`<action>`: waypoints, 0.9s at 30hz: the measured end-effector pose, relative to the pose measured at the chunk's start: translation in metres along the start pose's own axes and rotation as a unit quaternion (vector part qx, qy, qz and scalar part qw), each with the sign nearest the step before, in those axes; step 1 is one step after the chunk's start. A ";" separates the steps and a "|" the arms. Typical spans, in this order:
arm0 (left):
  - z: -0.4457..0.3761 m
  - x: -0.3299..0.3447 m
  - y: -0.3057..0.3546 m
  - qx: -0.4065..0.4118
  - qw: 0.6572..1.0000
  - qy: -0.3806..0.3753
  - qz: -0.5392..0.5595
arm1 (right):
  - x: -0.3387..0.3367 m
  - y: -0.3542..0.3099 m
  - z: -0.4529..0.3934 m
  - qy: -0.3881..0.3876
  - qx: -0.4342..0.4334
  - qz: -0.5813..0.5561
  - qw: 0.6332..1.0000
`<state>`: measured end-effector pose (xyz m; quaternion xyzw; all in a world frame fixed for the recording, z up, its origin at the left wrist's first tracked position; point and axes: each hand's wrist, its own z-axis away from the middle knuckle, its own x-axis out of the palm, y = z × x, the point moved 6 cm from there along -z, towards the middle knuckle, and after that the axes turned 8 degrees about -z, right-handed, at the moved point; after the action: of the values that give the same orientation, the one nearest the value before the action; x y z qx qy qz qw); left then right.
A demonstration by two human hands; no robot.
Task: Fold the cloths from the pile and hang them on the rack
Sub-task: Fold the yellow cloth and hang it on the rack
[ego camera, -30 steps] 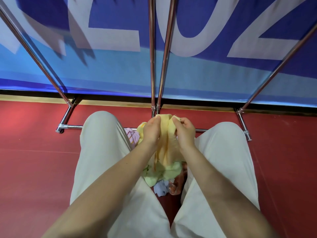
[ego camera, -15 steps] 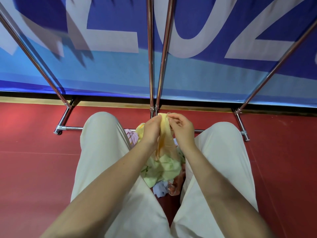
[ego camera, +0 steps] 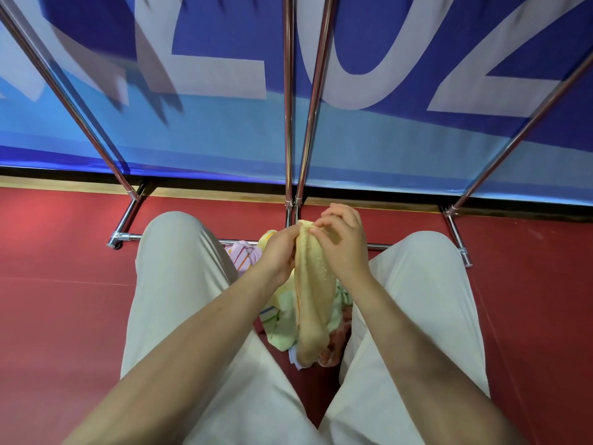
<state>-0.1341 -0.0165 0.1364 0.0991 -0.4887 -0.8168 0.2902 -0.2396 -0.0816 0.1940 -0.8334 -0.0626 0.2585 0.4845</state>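
Observation:
A yellow cloth [ego camera: 313, 293] hangs folded lengthwise between my knees. My left hand [ego camera: 279, 255] grips its top edge from the left, and my right hand [ego camera: 341, 242] pinches the same top edge from the right. Below it, the pile of cloths [ego camera: 282, 329] lies on the red floor, with green, pink-striped [ego camera: 244, 256] and pale blue pieces showing. The chrome rack [ego camera: 288, 123] rises just behind my hands, two upright tubes close together in the middle and slanted tubes at both sides.
My legs in light trousers [ego camera: 179, 284] frame the pile on both sides. The rack's base bar [ego camera: 128, 236] runs along the floor behind the pile. A blue banner [ego camera: 224, 139] with white letters covers the wall behind the rack.
My hands have brought the cloth's top corners together, so the cloth went from spread wide to a narrow hanging strip. My right hand rose slightly.

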 end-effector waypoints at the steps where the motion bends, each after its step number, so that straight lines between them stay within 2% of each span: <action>1: 0.001 -0.001 0.001 0.007 1.000 0.003 -0.005 | 0.000 -0.001 0.001 -0.004 0.009 -0.007 1.000; 8: 0.007 -0.002 0.001 0.040 0.999 -0.011 -0.018 | 0.005 0.008 0.006 -0.011 0.138 -0.081 0.987; 13: 0.015 0.006 0.005 0.040 0.998 -0.020 -0.044 | 0.002 0.013 0.007 0.014 0.174 -0.095 0.980; 17: 0.017 0.002 0.010 0.098 0.991 -0.017 -0.085 | 0.000 0.014 0.006 0.019 0.197 -0.114 0.974; 20: 0.020 -0.006 0.017 0.133 0.986 0.043 -0.092 | 0.002 0.009 0.006 -0.012 0.188 -0.135 0.973; 23: 0.022 -0.017 0.023 0.126 0.985 0.090 -0.077 | 0.008 0.010 0.010 -0.071 0.197 -0.167 0.963; 25: 0.022 -0.025 0.030 0.129 0.983 0.107 -0.077 | 0.010 0.016 0.013 -0.106 0.208 -0.140 0.962; 27: 0.019 -0.033 0.035 0.154 0.976 0.123 -0.095 | 0.009 0.020 0.014 -0.138 0.193 -0.067 0.969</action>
<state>-0.1028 0.0041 0.1725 0.2879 -0.5574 -0.7374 0.2504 -0.2414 -0.0780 0.1678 -0.6742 -0.1332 0.3448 0.6394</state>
